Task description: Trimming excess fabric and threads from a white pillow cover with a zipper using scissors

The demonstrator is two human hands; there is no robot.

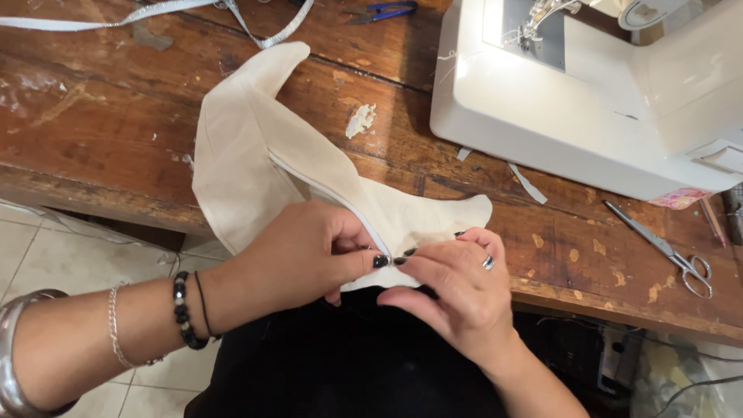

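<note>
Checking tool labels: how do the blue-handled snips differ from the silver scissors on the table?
The blue-handled snips lie at the table's far edge, small, partly cut off by the frame. The silver scissors lie near the front right, longer, all metal, in full view. Both lie flat, untouched by either hand.

The fabric piece (248, 155) is plain cream, unpatterned, with a pale grey-white zipper (340, 203) running along its seam. The tabletop (93, 116) is reddish-brown wood, worn, with pale chipped patches showing near its right front edge. The sewing machine (588, 108) is white, with a small pink patterned sticker (679, 198) at its lower right corner. The scissors (665, 251) beside it are silver metal. The thread snips (387, 11) at the back edge have blue handles. The measuring tape (155, 14) at the back left is white. Both hands, left hand (309, 251) and right hand (457, 286), have black-painted nails. The beaded bracelet (183, 310) is black.
</note>
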